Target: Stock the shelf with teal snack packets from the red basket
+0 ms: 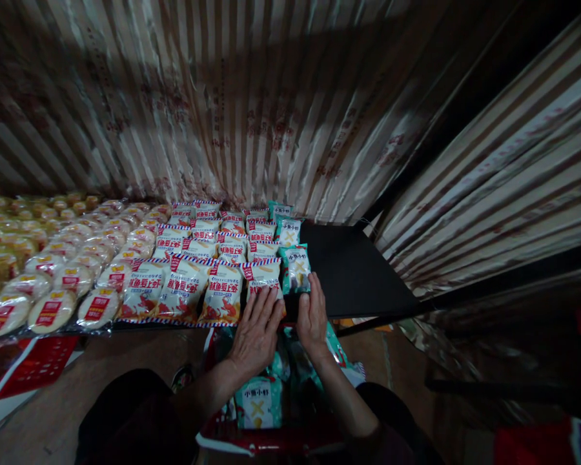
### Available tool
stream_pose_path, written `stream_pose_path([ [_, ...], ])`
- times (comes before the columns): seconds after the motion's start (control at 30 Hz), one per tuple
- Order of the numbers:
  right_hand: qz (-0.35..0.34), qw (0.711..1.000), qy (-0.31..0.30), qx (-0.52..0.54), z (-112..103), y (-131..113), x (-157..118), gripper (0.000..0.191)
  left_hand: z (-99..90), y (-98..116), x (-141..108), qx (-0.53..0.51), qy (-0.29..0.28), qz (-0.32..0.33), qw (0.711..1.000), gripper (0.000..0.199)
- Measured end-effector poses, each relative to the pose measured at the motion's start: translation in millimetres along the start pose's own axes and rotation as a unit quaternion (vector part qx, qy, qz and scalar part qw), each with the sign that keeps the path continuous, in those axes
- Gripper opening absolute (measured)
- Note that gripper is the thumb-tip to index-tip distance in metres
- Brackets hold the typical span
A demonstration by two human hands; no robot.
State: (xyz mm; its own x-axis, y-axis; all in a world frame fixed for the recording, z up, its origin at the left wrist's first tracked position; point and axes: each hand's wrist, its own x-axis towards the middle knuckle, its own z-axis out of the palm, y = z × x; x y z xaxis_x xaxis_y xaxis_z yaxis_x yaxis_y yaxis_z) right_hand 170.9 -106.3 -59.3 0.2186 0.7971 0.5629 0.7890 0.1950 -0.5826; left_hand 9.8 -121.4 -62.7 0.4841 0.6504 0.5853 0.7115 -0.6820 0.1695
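My left hand (257,329) lies with fingers stretched out over the lower part of a white and orange snack bag (264,274) at the front of the shelf. Beside it, my right hand (312,320) points forward, fingers straight, its tips at the lower right corner of a green snack bag (296,266). More green bags form a short column behind that one. Below my wrists sits a red basket (271,445) holding several green bags (259,403), partly covered by my forearms.
White and orange bags stand in rows left of my hands, then round wrapped crackers (98,308) and yellow packets (10,248). The black shelf (358,271) extends to the right. Striped plastic sheeting (252,110) hangs behind. Another red basket (33,371) is at lower left.
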Motion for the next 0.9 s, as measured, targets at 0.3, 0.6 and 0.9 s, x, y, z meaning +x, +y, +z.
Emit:
stream_pose_path([
  [0.3, 0.069, 0.997, 0.011, -0.015, -17.5, 28.9, -1.2, 0.051, 1.6, 1.2, 3.0, 0.010, -0.012, -0.023, 1.000, 0.055],
  [0.6, 0.046, 0.999, 0.002, -0.012, -15.9, 18.3, -6.5, 0.049, -2.8, 2.4, 3.2, 0.011, -0.022, -0.008, 1.000, 0.054],
  [0.9, 0.019, 1.000, 0.003, 0.006, -14.0, 6.2, -13.5, 0.045, -6.3, 17.8, -11.5, -0.075, -0.051, 0.096, 0.991, 0.052],
])
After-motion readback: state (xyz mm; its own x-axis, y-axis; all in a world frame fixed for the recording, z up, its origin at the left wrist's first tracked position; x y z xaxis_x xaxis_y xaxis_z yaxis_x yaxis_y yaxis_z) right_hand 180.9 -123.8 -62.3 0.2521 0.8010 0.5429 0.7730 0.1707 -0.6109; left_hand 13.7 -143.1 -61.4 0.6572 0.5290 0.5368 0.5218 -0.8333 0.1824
